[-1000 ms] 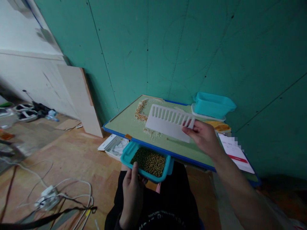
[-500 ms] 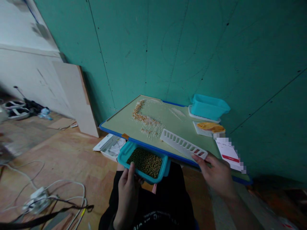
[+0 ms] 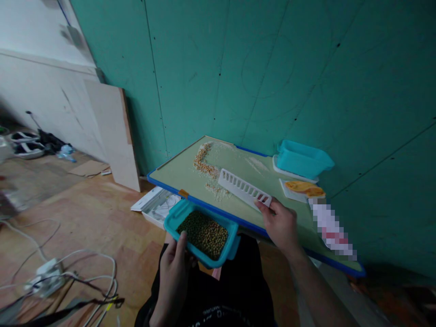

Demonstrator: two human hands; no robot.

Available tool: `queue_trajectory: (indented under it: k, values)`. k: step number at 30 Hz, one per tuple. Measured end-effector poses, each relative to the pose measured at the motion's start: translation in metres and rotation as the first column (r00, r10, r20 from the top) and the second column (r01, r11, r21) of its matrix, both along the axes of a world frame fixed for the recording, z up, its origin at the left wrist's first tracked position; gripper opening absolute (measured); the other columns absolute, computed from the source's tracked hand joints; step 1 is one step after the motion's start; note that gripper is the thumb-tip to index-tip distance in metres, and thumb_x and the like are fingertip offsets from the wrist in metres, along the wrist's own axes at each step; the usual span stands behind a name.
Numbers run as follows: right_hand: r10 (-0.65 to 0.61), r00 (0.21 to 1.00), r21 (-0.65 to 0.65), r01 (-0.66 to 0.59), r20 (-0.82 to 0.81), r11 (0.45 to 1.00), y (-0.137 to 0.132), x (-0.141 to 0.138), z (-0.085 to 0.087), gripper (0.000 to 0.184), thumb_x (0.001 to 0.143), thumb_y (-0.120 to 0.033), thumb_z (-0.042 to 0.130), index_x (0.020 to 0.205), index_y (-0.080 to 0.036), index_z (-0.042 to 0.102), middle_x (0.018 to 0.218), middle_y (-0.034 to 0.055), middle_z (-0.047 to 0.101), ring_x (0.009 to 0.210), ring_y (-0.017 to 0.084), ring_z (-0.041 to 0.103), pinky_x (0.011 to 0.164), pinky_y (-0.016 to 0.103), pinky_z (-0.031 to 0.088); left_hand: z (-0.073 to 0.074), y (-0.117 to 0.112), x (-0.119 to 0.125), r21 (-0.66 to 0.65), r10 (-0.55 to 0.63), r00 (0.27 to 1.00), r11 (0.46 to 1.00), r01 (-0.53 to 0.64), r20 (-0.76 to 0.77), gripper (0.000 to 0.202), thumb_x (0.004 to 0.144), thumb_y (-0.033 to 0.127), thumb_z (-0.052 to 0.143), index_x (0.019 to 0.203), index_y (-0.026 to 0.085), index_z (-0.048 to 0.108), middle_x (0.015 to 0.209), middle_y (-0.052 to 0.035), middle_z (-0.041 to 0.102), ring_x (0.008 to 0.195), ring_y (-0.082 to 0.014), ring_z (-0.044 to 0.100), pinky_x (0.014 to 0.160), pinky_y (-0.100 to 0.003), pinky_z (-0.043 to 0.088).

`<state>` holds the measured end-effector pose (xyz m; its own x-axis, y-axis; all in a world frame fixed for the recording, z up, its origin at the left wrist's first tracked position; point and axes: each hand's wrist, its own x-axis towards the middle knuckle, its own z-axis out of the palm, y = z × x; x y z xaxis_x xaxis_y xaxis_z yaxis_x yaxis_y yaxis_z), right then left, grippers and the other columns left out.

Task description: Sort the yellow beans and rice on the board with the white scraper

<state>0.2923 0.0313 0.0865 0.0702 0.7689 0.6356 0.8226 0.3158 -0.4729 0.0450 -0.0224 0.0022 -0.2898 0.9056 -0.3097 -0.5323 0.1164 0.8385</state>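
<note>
My left hand (image 3: 175,265) grips the near left rim of a turquoise plastic container (image 3: 231,243), thumb on top. Dark green beans (image 3: 192,227) lie in its left part and tan beans (image 3: 211,243) in its right. The container is held just below the table's front edge. In my right hand (image 3: 281,222) is a white slotted plastic strip (image 3: 238,186), pinched at its right end. Its far end stands over the tabletop, beside scattered white grains (image 3: 220,194) and a curved trail of yellowish beans (image 3: 201,162).
A turquoise bin (image 3: 303,160) on a white lid stands at the table's back right. A yellow cloth (image 3: 304,188) lies on a white piece near a blurred-out packet (image 3: 332,229). Below the table is an open white box (image 3: 155,211). A power strip (image 3: 47,277) with tangled cables lies on the floor.
My right hand has moved the slotted strip left and slightly up, closer to the bean trail. The left hand still holds the container. The view has shifted a little.
</note>
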Motion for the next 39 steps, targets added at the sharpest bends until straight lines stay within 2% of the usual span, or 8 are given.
queue_trajectory:
  k: [4, 9, 13, 18, 22, 30, 36, 39]
  values:
    - [0.033, 0.999, -0.062, -0.035, -0.03, 0.997, 0.004, -0.005, -0.002, 0.024, 0.095, -0.041, 0.058, 0.093, -0.022, 0.073, 0.087, 0.0083, 0.08, 0.076, 0.024, 0.077, 0.066, 0.028, 0.056, 0.0, 0.003, -0.006, -0.031, -0.002, 1.0, 1.0, 0.002, -0.005, 0.041, 0.07, 0.056, 0.081, 0.073, 0.021, 0.062, 0.05, 0.0074, 0.046, 0.043, -0.0102, 0.045, 0.041, -0.02, 0.037]
    - [0.066, 0.995, -0.078, -0.072, -0.079, 0.994, 0.004, -0.008, -0.003, 0.024, 0.095, -0.042, 0.059, 0.093, -0.023, 0.073, 0.089, 0.0082, 0.08, 0.078, 0.024, 0.077, 0.065, 0.027, 0.057, -0.006, 0.004, -0.006, -0.032, -0.024, 0.999, 0.999, 0.024, 0.026, 0.042, 0.069, 0.056, 0.083, 0.076, 0.019, 0.063, 0.053, 0.0065, 0.05, 0.045, -0.0096, 0.046, 0.042, -0.02, 0.037]
    - [0.088, 0.994, -0.076, -0.094, -0.072, 0.993, 0.009, -0.009, -0.003, 0.024, 0.095, -0.042, 0.06, 0.092, -0.022, 0.073, 0.088, 0.008, 0.08, 0.076, 0.024, 0.077, 0.067, 0.028, 0.057, -0.003, 0.005, -0.005, -0.036, -0.002, 1.0, 0.999, 0.003, 0.026, 0.044, 0.067, 0.059, 0.083, 0.074, 0.02, 0.063, 0.05, 0.0076, 0.048, 0.043, -0.0084, 0.043, 0.042, -0.02, 0.039]
    - [0.113, 0.987, -0.1, -0.125, -0.116, 0.987, 0.008, -0.013, 0.003, 0.023, 0.095, -0.042, 0.06, 0.093, -0.023, 0.073, 0.09, 0.0078, 0.08, 0.08, 0.025, 0.077, 0.068, 0.028, 0.057, 0.006, 0.008, -0.008, -0.035, 0.017, 1.0, 0.999, -0.017, -0.011, 0.045, 0.066, 0.058, 0.083, 0.087, 0.021, 0.067, 0.05, 0.0078, 0.048, 0.044, -0.0102, 0.046, 0.042, -0.02, 0.042]
    - [0.13, 0.982, -0.124, -0.147, -0.141, 0.981, 0.008, -0.017, 0.005, 0.023, 0.094, -0.041, 0.06, 0.092, -0.022, 0.073, 0.091, 0.0082, 0.08, 0.082, 0.025, 0.077, 0.071, 0.03, 0.058, 0.007, 0.013, -0.015, -0.024, 0.031, 0.999, 0.999, -0.031, -0.007, 0.046, 0.068, 0.056, 0.083, 0.095, 0.021, 0.069, 0.054, 0.0063, 0.054, 0.045, -0.0106, 0.048, 0.043, -0.021, 0.043]
    - [0.118, 0.979, -0.105, -0.137, -0.163, 0.985, 0.018, -0.014, -0.003, 0.025, 0.093, -0.043, 0.062, 0.093, -0.02, 0.073, 0.09, 0.008, 0.08, 0.083, 0.025, 0.077, 0.072, 0.029, 0.058, 0.01, 0.023, -0.027, 0.031, 0.029, 0.999, 0.999, -0.028, -0.026, 0.044, 0.068, 0.055, 0.082, 0.087, 0.019, 0.065, 0.052, 0.0087, 0.05, 0.045, -0.0093, 0.047, 0.044, -0.02, 0.041]
    - [0.148, 0.975, -0.101, -0.166, -0.166, 0.981, 0.017, -0.019, -0.001, 0.023, 0.093, -0.041, 0.063, 0.093, -0.02, 0.074, 0.089, 0.0058, 0.08, 0.081, 0.023, 0.077, 0.069, 0.026, 0.057, 0.0, 0.025, -0.025, 0.058, -0.014, 0.998, 0.998, 0.017, -0.056, 0.044, 0.073, 0.058, 0.079, 0.085, 0.019, 0.062, 0.054, 0.0073, 0.052, 0.045, -0.0091, 0.047, 0.044, -0.02, 0.039]
    - [0.161, 0.973, -0.091, -0.177, -0.163, 0.98, 0.017, -0.021, 0.001, 0.022, 0.093, -0.04, 0.064, 0.092, -0.021, 0.073, 0.088, 0.0053, 0.08, 0.08, 0.023, 0.077, 0.068, 0.025, 0.057, -0.001, 0.026, -0.024, 0.071, -0.025, 0.997, 0.997, 0.03, -0.071, 0.043, 0.075, 0.059, 0.077, 0.078, 0.019, 0.06, 0.052, 0.0069, 0.051, 0.045, -0.0087, 0.047, 0.044, -0.02, 0.037]
